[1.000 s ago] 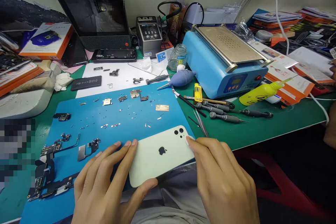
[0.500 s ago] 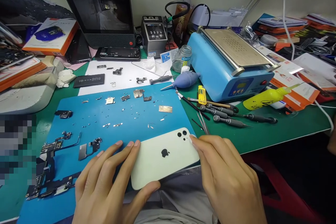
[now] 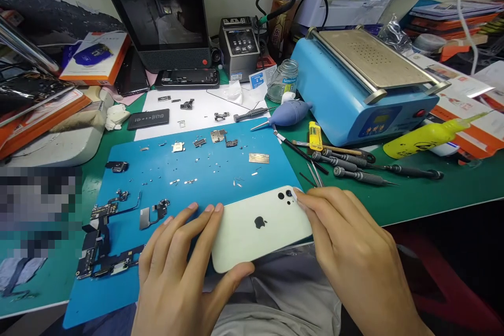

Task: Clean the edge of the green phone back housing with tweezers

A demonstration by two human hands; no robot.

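A pale green iPhone (image 3: 246,236), back side up with a black apple logo, lies tilted at the near edge of the blue mat (image 3: 220,168). My left hand (image 3: 189,262) grips its left end, fingers along the far edge and thumb at the near edge. My right hand (image 3: 350,247) is closed in a pinch, fingertips touching the camera corner beside the lenses (image 3: 289,194). A small whitish bit shows at those fingertips; I cannot make out what it is. The phone's screen side is hidden.
Small phone parts and screws dot the mat, with a logic board and flex cables (image 3: 98,252) at left. Behind are a battery (image 3: 148,119), blue air blower (image 3: 291,114), screwdrivers (image 3: 346,160), tweezers (image 3: 315,174), yellow bottle (image 3: 421,139), blue heating plate machine (image 3: 334,100) and a screen device (image 3: 157,21).
The camera view has turned left, so everything sits further right in the picture. Both hands keep their places on the phone, and the right fingertips are slightly closer to the lenses.
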